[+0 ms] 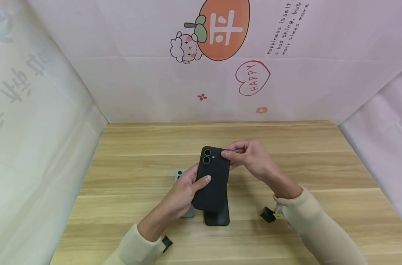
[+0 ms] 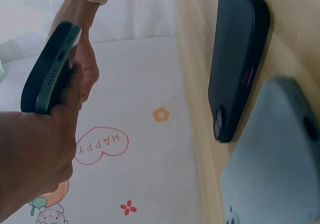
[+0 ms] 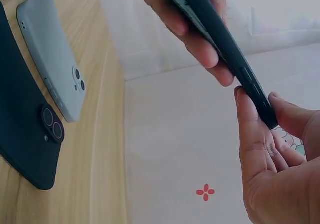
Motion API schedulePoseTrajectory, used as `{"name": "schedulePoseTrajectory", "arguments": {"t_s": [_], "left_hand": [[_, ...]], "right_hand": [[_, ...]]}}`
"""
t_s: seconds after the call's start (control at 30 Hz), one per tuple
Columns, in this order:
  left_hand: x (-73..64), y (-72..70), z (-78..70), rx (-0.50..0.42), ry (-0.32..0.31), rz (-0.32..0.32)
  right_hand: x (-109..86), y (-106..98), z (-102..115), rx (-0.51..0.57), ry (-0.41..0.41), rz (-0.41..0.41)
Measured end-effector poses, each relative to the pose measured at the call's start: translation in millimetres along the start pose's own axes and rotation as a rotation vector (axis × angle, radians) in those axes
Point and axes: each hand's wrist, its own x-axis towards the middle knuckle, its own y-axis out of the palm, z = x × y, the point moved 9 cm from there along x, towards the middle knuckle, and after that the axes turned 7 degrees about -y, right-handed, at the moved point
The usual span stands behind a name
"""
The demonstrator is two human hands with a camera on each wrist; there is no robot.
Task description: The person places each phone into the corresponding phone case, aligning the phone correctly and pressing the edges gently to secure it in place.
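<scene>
In the head view, my left hand (image 1: 184, 186) holds a black phone case (image 1: 215, 187) by its left side, thumb across the back. Two ringed camera lenses show in its upper left corner. A lighter surface runs along its inner side in the right wrist view; I cannot tell exactly what it is. My right hand (image 1: 253, 157) pinches the upper right corner between thumb and fingers. Below, on the table, lie another black phone case (image 3: 20, 124) and a grey one (image 3: 47, 54), both back up with two-lens cameras. The held case partly hides them in the head view.
A wood-grain table (image 1: 134, 154) stands under the hands. White printed cloth (image 1: 148, 88) rises behind it, with more cloth at both sides. Small black wrist devices (image 1: 268, 214) hang beneath both sleeves, close above the table.
</scene>
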Motion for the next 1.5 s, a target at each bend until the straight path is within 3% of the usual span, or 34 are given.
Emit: {"name": "schedulePoseTrajectory", "arguments": {"t_s": [0.23, 0.33, 0.5, 0.63, 0.83, 0.97, 1.13, 1.3, 1.5], "left_hand": [[0.9, -9.0, -12.1, 0.205, 0.008, -0.017], [0.4, -14.3, -16.5, 0.237, 0.015, -0.048], [-1.8, -18.1, -23.4, 0.212, 0.059, -0.093], [-3.5, -26.7, -28.6, 0.192, 0.1, -0.199], [-8.3, -43.6, -34.6, 0.103, 0.14, -0.374], [-10.8, -48.7, -37.6, 0.062, 0.162, -0.427], [-10.4, -47.4, -39.0, 0.014, 0.17, -0.396], [-9.1, -44.1, -38.8, 0.016, 0.129, -0.292], [-10.6, -42.5, -39.0, 0.076, 0.066, -0.142]], "right_hand": [[-2.7, 3, 10, -0.083, -0.018, 0.043], [-4.5, 5, 15, -0.117, -0.027, 0.052], [-5.9, 7, 17, -0.14, -0.002, -0.018], [-8.6, 10, 15, -0.148, 0.014, -0.064], [-17.8, 24, 7, -0.222, 0.017, -0.037], [-23.3, 30, 3, -0.252, 0.01, -0.024], [-25.3, 31, 4, -0.237, -0.026, -0.01], [-27.5, 31, 7, -0.253, -0.061, 0.04], [-30.9, 38, 12, -0.336, -0.126, 0.202]]}}
